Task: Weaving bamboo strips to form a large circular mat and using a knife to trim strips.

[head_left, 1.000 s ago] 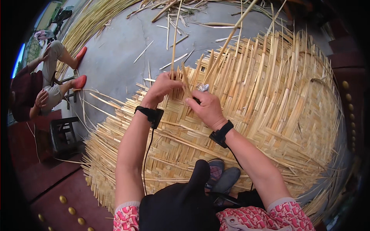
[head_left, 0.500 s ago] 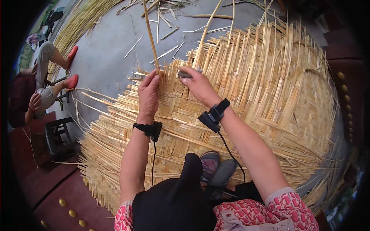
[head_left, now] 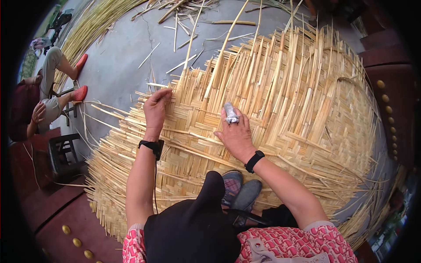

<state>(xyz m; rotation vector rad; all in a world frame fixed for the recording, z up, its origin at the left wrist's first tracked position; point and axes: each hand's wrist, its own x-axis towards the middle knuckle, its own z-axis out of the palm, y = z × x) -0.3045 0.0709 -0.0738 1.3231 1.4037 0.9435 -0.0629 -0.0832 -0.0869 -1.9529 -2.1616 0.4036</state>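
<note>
A large woven mat of split, straw-coloured strips [head_left: 199, 144] spreads beneath both my hands. At its far left edge my left hand [head_left: 156, 113] is closed, fingers bent and pressed together. Whatever those fingertips hold, if anything, is hidden. Just to their right a long strip [head_left: 193, 35] stands out past the edge. My right hand [head_left: 237, 136] lies palm down on the weave, thumb and fingers apart. One of its fingers wears a grey wrapping [head_left: 230, 113]. Long loose strips [head_left: 223, 52] run away from me over the far part of the mat.
Cut stalk scraps [head_left: 186, 37] litter the grey floor [head_left: 118, 57] beyond the mat. A pile of long stalks [head_left: 94, 33] lies at far left. Another person in red shoes [head_left: 80, 93] sits at left, behind a dark stool [head_left: 66, 155]. My shoes [head_left: 245, 195] stand on the mat.
My left hand has let go of the long strip and moved slightly left and down. My right hand has come down toward me and flattened onto the weave.
</note>
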